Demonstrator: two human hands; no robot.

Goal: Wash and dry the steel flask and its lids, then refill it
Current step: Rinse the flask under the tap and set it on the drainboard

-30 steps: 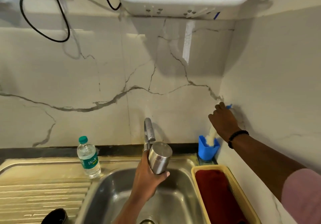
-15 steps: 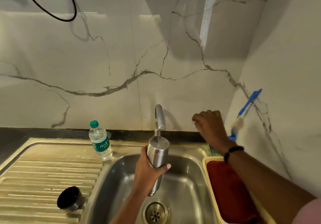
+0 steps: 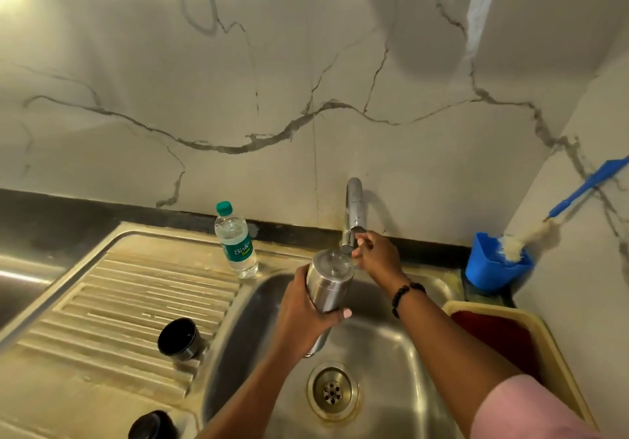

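My left hand (image 3: 303, 316) grips the steel flask (image 3: 328, 283) around its body and holds it tilted over the sink basin (image 3: 384, 363), its base end up just below the tap (image 3: 354, 215). My right hand (image 3: 376, 256) pinches the tap's lever at the spout, right beside the flask's upper end. Two dark lids rest on the draining board: one cup-shaped lid (image 3: 179, 339) stands near the basin's left rim, and another lid (image 3: 153, 425) sits at the bottom edge, partly cut off. No water stream is visible.
A small plastic water bottle (image 3: 236, 241) with a green cap stands behind the draining board (image 3: 112, 302). A blue holder (image 3: 495, 263) in the right corner carries a blue-handled bottle brush (image 3: 544, 224). A yellow basket (image 3: 551, 353) with a red cloth sits right of the basin.
My right hand left the brush in the blue holder and came left to the tap lever. The view tilted down. The flask stayed in my left hand under the tap.
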